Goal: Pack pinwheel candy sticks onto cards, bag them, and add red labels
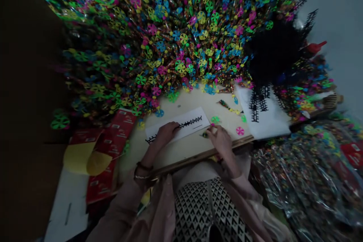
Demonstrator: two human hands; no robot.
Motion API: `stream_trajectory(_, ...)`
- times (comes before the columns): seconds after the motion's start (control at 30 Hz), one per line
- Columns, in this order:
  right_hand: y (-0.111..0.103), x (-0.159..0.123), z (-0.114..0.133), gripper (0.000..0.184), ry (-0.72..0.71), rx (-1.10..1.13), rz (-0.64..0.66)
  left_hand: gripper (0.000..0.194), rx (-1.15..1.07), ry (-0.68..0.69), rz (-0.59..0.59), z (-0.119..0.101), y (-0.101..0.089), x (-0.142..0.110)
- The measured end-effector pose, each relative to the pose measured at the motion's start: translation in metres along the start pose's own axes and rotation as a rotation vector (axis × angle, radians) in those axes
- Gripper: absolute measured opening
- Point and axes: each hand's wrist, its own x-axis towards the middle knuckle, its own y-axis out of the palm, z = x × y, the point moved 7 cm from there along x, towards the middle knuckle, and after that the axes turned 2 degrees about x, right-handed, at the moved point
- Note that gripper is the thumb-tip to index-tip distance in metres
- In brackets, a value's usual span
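My left hand [166, 133] lies over a white paper strip [185, 130], its fingers closed at a black notched plastic strip [191, 122] that runs across the paper. More of the black strip shows on the other side of the hand. Close to the table's front edge, my right hand [220, 138] pinches a small candy-filled piece [204, 135], dark with green and yellow; most of it is hidden by the fingers. A bit of pink shows at the fingertips. Beyond that hand lie a green wheel [215, 120], a pink wheel [240, 131] and a candy-filled tube [224, 103].
A big heap of candy-filled toys with coloured wheels [181, 38] rises behind the table [170, 159]. A black pile of plastic strips [272, 53] and a white sheet [266, 128] are at right. Red printed cards [103, 181] hang at left; filled clear bags [306, 177] lie lower right.
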Motion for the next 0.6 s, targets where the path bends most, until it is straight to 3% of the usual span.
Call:
stream_trajectory(0.1,0.015,-0.016,0.019,0.042,0.052,-0.099,-0.087,0.026,0.006,-0.026,0.002,0.002,0.002,-0.004)
stream_trajectory(0.2,0.02,-0.012,0.023,0.031,0.041,-0.092,-0.073,0.024,-0.002,-0.046,-0.002,0.004,0.003,-0.005)
stream_trajectory(0.33,0.002,0.0,0.026,0.036,-0.066,0.103,-0.103,0.023,0.028,-0.057,0.02,0.0,0.002,-0.008)
stream_trajectory(0.43,-0.012,0.009,0.046,0.042,-0.173,0.164,-0.156,0.023,0.081,-0.067,0.004,-0.007,0.0,-0.011)
stream_trajectory(0.53,-0.009,0.022,0.063,0.046,-0.203,0.243,-0.173,0.026,0.12,-0.083,-0.011,-0.011,0.0,-0.014)
stream_trajectory(0.6,0.002,0.03,0.063,0.049,-0.184,0.417,-0.145,0.026,0.121,-0.086,-0.004,-0.011,0.003,-0.014)
